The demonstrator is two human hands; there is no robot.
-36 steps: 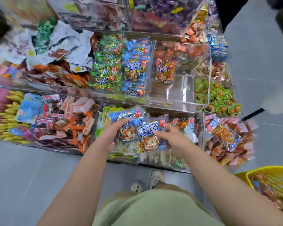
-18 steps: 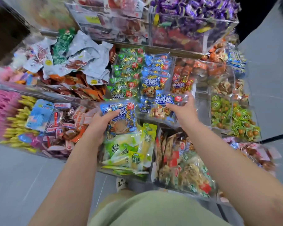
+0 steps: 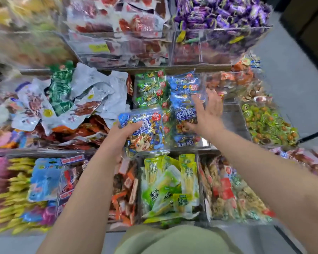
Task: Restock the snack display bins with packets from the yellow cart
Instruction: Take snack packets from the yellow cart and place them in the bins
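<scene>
- The restock is looking partway done. The left hand [image 3: 125, 133] is holding one blue packet [image 3: 148, 131] just in front of the middle bin [image 3: 206, 143], so that packet is not yet shelved.
- The left grip is curling round the packet's left edge, with the fingers lying across its face. The packet is hanging above the front row of bins.
- The right hand [image 3: 207, 114] is reaching over the blue stack [image 3: 184, 101] inside the middle bin. Its grip is spread flat, fingers apart, holding nothing. Blur is hiding whether it is touching the stack.
- The middle bin is carrying green packets [image 3: 151, 88] on its left side and the blue stack on its right, both piled high.
- The clear compartment [image 3: 231, 116] just right of it is showing mostly bare bottom, so it is probably waiting for stock.
- The yellow cart is lying out of view, so how many packets are remaining cannot be told.
- Silver pouches [image 3: 84, 96] are filling the bin to the left, and purple sweets [image 3: 218, 13] are heaping in a top bin.
- Yellow-green packets [image 3: 169, 184] are lying in the front bin below the held packet.
- Green-and-orange snacks [image 3: 264, 123] are sitting in the bin at far right.
</scene>
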